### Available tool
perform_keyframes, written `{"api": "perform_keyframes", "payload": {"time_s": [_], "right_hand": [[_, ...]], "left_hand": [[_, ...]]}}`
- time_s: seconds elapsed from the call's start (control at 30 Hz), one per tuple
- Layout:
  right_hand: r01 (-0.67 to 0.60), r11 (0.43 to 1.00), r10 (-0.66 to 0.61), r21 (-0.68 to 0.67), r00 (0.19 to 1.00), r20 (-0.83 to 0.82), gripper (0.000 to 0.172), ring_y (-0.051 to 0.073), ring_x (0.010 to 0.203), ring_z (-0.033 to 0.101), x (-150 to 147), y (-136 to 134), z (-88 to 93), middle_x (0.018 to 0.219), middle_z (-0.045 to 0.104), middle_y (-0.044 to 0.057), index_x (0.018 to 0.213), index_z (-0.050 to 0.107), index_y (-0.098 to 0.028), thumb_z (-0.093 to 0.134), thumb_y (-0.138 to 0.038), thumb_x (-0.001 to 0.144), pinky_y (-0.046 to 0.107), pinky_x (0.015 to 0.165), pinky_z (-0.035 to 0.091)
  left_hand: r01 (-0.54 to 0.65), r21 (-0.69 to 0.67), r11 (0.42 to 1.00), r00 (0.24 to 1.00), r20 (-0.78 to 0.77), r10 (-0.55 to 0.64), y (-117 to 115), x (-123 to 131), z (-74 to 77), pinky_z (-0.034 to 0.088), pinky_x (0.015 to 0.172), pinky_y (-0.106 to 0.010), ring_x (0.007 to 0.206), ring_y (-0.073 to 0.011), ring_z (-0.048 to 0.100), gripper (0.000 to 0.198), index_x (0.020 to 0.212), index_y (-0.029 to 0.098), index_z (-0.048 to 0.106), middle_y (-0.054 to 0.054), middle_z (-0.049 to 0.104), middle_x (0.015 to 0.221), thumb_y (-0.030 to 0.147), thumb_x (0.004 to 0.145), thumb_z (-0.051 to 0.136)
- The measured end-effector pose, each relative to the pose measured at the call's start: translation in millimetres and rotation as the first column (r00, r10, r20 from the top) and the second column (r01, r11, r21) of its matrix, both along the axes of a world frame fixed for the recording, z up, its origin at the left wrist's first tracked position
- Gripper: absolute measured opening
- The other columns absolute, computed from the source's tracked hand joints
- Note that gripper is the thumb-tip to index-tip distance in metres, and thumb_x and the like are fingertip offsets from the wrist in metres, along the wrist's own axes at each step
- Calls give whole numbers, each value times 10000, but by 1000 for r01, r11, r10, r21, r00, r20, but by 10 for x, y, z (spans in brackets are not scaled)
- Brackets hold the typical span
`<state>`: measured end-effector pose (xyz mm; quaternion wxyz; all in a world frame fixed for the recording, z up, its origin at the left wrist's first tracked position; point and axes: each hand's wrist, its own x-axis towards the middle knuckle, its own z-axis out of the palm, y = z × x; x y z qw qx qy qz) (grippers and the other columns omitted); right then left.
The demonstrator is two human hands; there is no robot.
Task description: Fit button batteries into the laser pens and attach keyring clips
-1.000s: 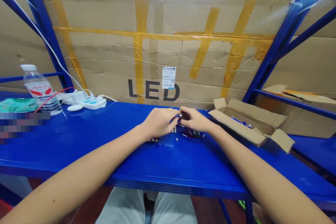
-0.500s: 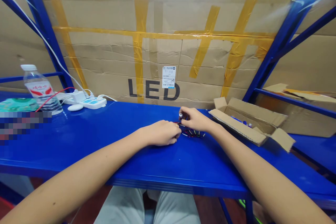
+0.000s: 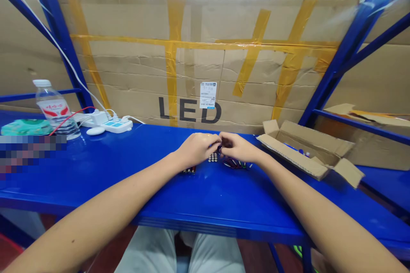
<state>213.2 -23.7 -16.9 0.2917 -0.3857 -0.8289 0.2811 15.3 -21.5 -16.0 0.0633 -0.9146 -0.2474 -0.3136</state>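
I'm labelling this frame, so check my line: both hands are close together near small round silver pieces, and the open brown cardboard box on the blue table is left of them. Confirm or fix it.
The side is wrong: in the head view, the open brown cardboard box stands to the right of the left hand and the right hand.

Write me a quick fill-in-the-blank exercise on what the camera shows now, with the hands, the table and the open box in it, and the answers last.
1. The fingertips of the left hand and the right hand are close ____.
2. The small silver pieces lie on a table coloured ____.
3. The open box is nearer the right hand than the ____ hand.
4. The big black letters on the tall cardboard spell ____.
Missing words: together; blue; left; LED.
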Motion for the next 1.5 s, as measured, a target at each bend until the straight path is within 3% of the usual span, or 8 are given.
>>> {"api": "perform_keyframes", "payload": {"time_s": [0.2, 0.37, 0.5, 0.8, 0.87, 1.03, 1.23, 1.5], "right_hand": [[50, 998, -51, 35, 998, 24, 133, 128, 636, 521, 45, 15, 8, 680, 554, -33, 818, 487, -195, 516, -131, 705, 254, 588, 396], [72, 995, -76, 67, 995, 64, 139, 132, 644, 512, 65, 38, -4, 684, 554, -33, 819, 481, -203, 523, -139, 703, 256, 587, 380], [82, 994, -88, 75, 993, 83, 144, 132, 628, 506, 75, 42, -2, 677, 553, -34, 824, 477, -207, 521, -140, 704, 261, 589, 381], [69, 994, -77, 80, 992, 98, 141, 134, 636, 511, 88, 55, -7, 685, 557, -33, 831, 479, -207, 517, -143, 712, 261, 597, 383], [67, 995, -75, 78, 992, 101, 139, 133, 635, 506, 84, 51, -1, 684, 552, -35, 830, 475, -207, 515, -143, 713, 259, 596, 379], [50, 991, -66, 124, 989, 130, 116, 132, 660, 491, 60, 25, 12, 703, 544, -31, 825, 498, -199, 514, -141, 725, 257, 615, 372], [19, 980, -53, 200, 985, 167, 108, 127, 642, 479, 60, 29, 5, 705, 543, -32, 862, 532, -198, 523, -163, 761, 254, 605, 366], [53, 980, -80, 191, 988, 135, 248, 146, 700, 544, 43, 29, 28, 805, 634, 10, 1041, 625, -186, 478, -181, 840, 281, 665, 417]], "left_hand": [[-104, -20, 994, 994, -29, 104, -29, -36, 77, 468, 669, -286, 747, -181, 673, 264, 1115, 202, 639, -25, 734, 861, 284, 899, 510], [-189, 74, 979, 956, -213, 201, 99, -140, 133, 429, 721, -334, 815, -228, 638, 203, 890, 176, 693, -78, 714, 829, 212, 841, 499], [-181, 27, 983, 928, -327, 180, 173, -202, 88, 382, 784, -371, 805, -238, 600, 174, 706, 183, 688, -69, 679, 698, 259, 790, 556], [-177, 6, 984, 884, -439, 162, 207, -136, -7, 393, 781, -346, 804, -221, 612, 136, 700, 180, 686, -65, 677, 693, 145, 763, 571], [-151, 2, 989, 924, -355, 142, 213, -129, 37, 407, 778, -342, 840, -222, 620, 142, 761, 175, 685, -67, 695, 771, 167, 817, 555], [-77, -164, 983, 992, 82, 92, 163, -105, 114, 454, 704, -289, 791, -168, 634, 160, 926, 182, 653, -40, 713, 880, 270, 912, 520], [71, -247, 966, 982, 189, -23, 99, -42, 91, 484, 753, -286, 796, -144, 635, 122, 912, 187, 660, -23, 722, 907, 191, 883, 542], [55, -430, 901, 943, 320, 95, 151, -52, 70, 486, 605, -253, 620, -126, 620, 113, 849, 162, 649, 1, 660, 660, 226, 862, 557]]}}
